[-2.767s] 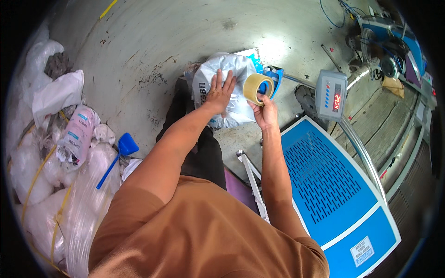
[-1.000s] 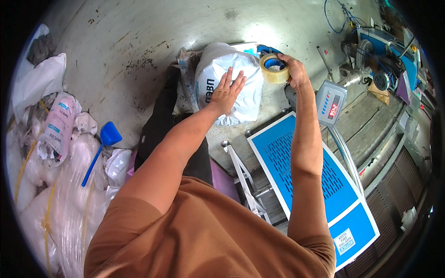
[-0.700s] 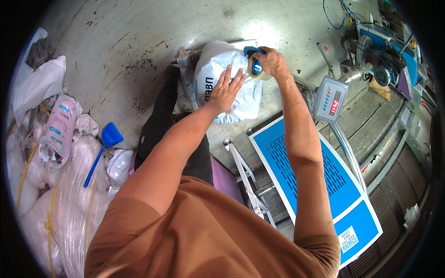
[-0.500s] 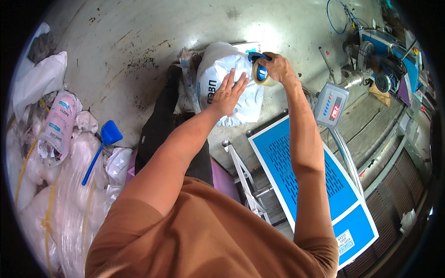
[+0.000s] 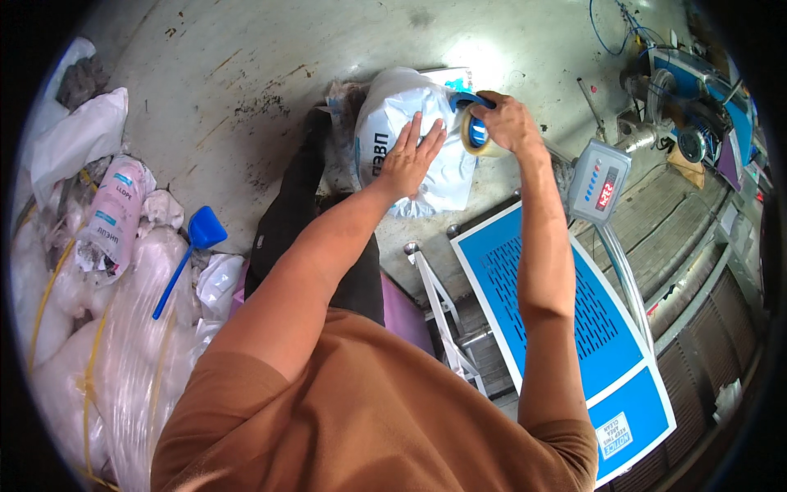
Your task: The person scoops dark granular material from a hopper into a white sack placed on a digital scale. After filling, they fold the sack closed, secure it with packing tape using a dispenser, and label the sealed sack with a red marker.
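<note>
A bulky white plastic sack (image 5: 385, 107) with dark lettering stands in front of me. My left hand (image 5: 409, 161) lies flat on its side with the fingers spread. At the sack's right edge, my right hand (image 5: 510, 123) is closed round a blue tape dispenser (image 5: 464, 100). A wide roll of tape (image 5: 479, 134) is mounted on the dispenser, close against the sack. Whether tape is stuck to the plastic cannot be made out.
A scale display (image 5: 599, 181) on a metal post stands at right, beside a blue slotted panel (image 5: 557, 303). Plastic-wrapped bags (image 5: 135, 328), a pink printed sack (image 5: 117, 209) and a blue scoop (image 5: 205, 228) lie at left. Machinery (image 5: 697, 123) is at far right.
The whole view has shifted slightly, so most things appear a little to the right. Both hands keep their places on the sack and the dispenser.
</note>
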